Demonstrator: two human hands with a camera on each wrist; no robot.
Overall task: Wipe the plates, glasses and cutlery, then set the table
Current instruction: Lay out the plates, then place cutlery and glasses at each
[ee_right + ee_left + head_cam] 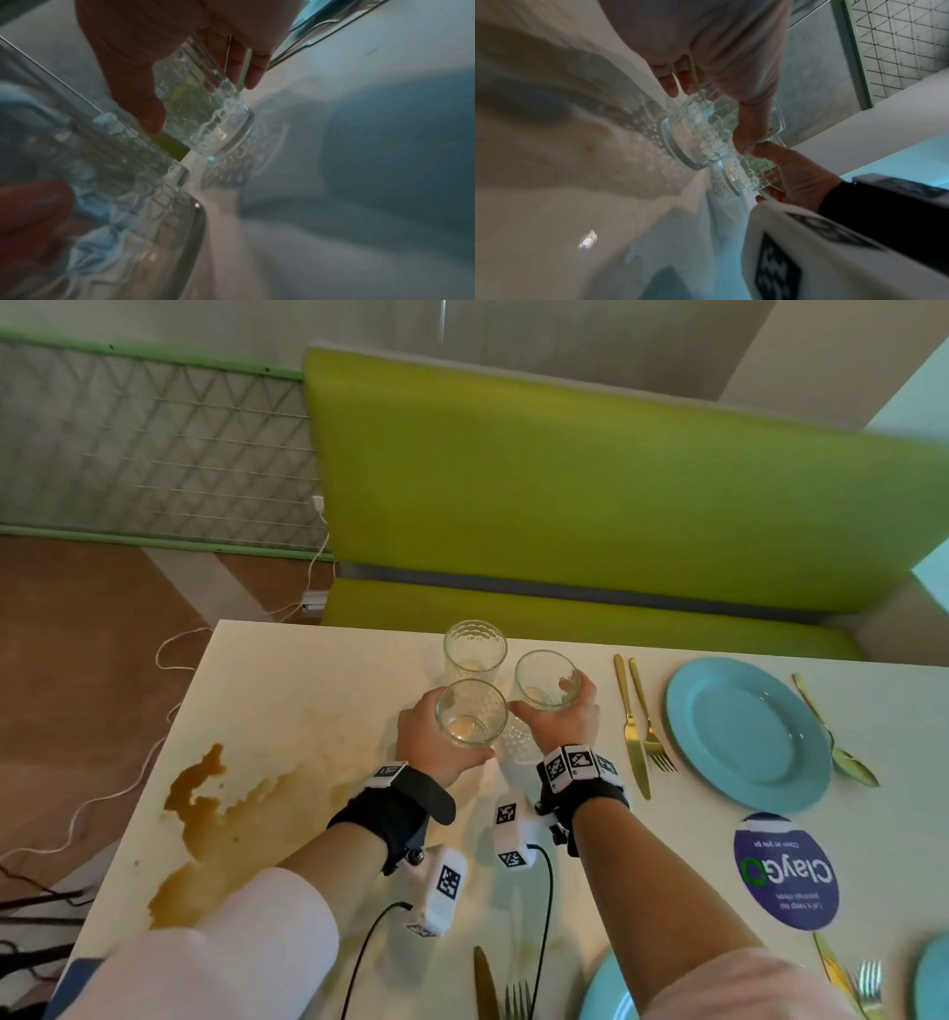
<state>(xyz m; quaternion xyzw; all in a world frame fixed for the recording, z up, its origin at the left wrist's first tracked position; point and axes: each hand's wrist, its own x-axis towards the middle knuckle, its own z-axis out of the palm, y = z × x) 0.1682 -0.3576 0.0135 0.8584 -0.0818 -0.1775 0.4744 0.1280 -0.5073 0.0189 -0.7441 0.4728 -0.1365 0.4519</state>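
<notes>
Head view: left hand (429,737) grips one glass (470,713), right hand (562,721) another glass (546,680), side by side.

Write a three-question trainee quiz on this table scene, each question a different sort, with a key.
1. True or false: the left hand holds a glass while the right hand is empty.
2. How many glasses are in the head view? A) two B) three C) four
3. Fill in: the brown spill lies on the table to the person's ____ of the glasses.

Key: 1. False, each hand has a glass in its grip: left-hand glass, right-hand glass. 2. B, a third glass stands behind. 3. left.
</notes>
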